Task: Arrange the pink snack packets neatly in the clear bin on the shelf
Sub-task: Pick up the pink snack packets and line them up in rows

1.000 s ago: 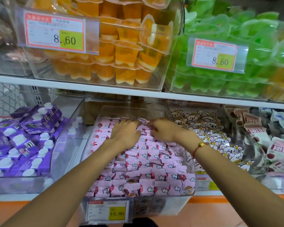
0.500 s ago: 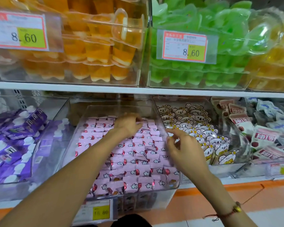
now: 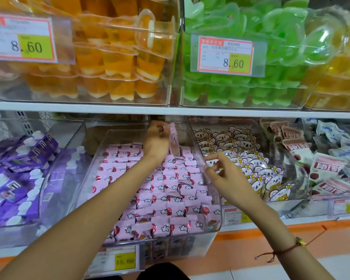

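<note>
A clear bin (image 3: pixel 83 188) on the lower shelf holds several rows of pink snack packets (image 3: pixel 162 190) printed with white flowers and red cherries. My left hand (image 3: pixel 157 141) is raised over the back of the bin and pinches one pink packet (image 3: pixel 174 141), held upright on its edge. My right hand (image 3: pixel 224 174) hovers over the bin's right wall with fingers loosely curled and thumb and forefinger close together; I cannot make out anything in it. A red string bracelet circles the right wrist.
Left of the bin lie purple packets (image 3: pixel 18 170); to the right a clear bin of koala-print packets (image 3: pixel 245 156) and red-and-white packs (image 3: pixel 319 166). The upper shelf (image 3: pixel 170 111) carries orange jelly cups (image 3: pixel 109 63) and green jelly cups (image 3: pixel 240 87). A price tag (image 3: pixel 119 259) hangs below.
My left hand has lifted one pink packet off the back rows and holds it upright. My right hand drew back from the packets to the bin's right wall.
</note>
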